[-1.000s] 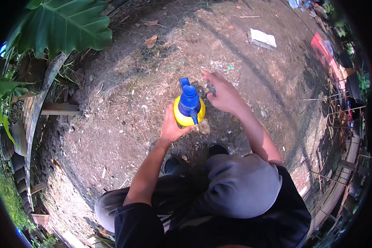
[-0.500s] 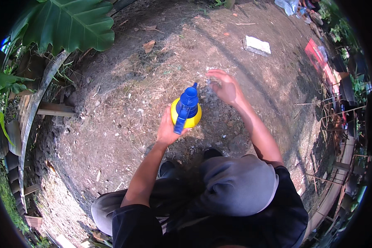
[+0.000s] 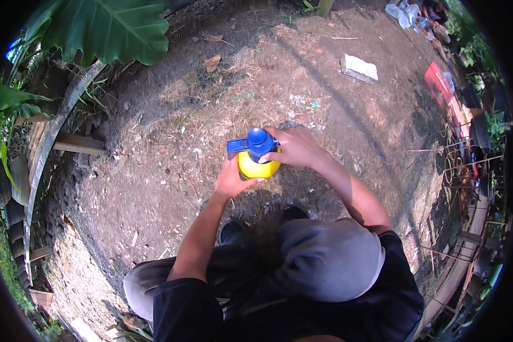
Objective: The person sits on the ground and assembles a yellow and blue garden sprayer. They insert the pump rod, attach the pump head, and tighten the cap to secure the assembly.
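Between my hands is a pump spray bottle with a round yellow body (image 3: 262, 168) and a blue pump head (image 3: 257, 138), seen from above. My left hand (image 3: 229, 180) is wrapped round the left and near side of the yellow body. My right hand (image 3: 297, 147) is closed on the blue head from the right, thumb on the near side and fingers at the far side. A blue lever (image 3: 236, 146) sticks out to the left, over my left fingers. The nozzle is hidden, apparently behind my right hand.
Bare soil with dry grass lies around my crouched legs (image 3: 330, 256). A white block (image 3: 359, 68) sits at the far right, with a red sheet (image 3: 439, 82) beyond. Large green leaves (image 3: 111, 28) hang at the far left. Planks and thin rods (image 3: 467, 165) line the right edge.
My right hand has come in from the far right and closed on the blue head. The bottle's lever, which pointed toward me, now points left. My left hand keeps hold of the body.
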Demonstrator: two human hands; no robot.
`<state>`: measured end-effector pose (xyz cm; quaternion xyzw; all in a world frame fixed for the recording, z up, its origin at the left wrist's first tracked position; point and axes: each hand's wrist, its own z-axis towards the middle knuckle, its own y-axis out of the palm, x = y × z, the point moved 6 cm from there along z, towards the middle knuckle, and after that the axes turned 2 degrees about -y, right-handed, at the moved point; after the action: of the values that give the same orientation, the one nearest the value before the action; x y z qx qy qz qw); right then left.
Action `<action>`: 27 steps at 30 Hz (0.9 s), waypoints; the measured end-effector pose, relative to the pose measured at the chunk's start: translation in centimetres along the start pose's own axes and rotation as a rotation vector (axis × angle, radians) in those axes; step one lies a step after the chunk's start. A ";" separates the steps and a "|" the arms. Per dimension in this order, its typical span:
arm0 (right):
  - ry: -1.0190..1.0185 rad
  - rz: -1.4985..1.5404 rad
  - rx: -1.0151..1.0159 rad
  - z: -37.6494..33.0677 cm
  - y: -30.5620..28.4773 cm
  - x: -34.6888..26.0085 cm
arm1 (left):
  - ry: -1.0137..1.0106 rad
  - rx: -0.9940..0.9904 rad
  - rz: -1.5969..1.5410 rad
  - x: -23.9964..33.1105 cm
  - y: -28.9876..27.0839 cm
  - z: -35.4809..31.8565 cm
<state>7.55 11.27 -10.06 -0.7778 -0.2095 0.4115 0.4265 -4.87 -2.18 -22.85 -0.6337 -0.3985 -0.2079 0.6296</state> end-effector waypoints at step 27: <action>-0.165 0.715 0.434 3.6 -19.9 1.8 | -0.037 -0.522 -1.564 20.7 -6.2 9.3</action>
<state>6.12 25.17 4.71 -0.6582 0.1316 0.6288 0.3925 0.50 11.13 -4.18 -0.3026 -0.6739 -0.6617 0.1287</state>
